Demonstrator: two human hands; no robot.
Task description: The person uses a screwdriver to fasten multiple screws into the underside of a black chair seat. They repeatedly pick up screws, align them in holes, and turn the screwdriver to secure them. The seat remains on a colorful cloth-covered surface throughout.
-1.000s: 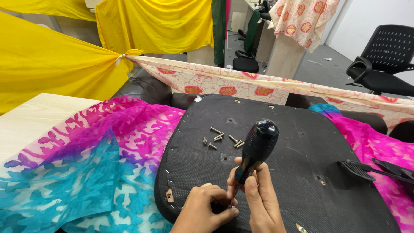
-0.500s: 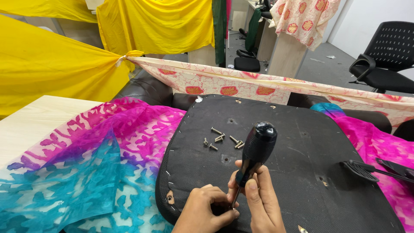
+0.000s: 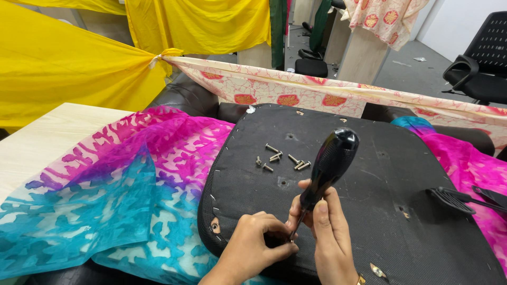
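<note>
Screwdriver [image 3: 326, 169], black-handled, stands tilted over the near edge of an upturned black seat base [image 3: 369, 158]. Right hand [image 3: 330, 232] grips its shaft below the handle; left hand [image 3: 253, 245] pinches at the tip, fingers closed. Loose screws [image 3: 280, 157] lie grouped mid-base. Pink-and-blue cloth [image 3: 121, 184] covers the bench [image 3: 37, 140] alongside.

A right hand [image 3: 326, 232] grips a black-handled screwdriver [image 3: 322, 177] tilted over an upturned black fabric-covered chair seat [image 3: 369, 158], the left hand [image 3: 253, 245] pinching at its tip; loose silver screws [image 3: 280, 158] lie nearby, beside pink-and-turquoise patterned cloth [image 3: 121, 190].
</note>
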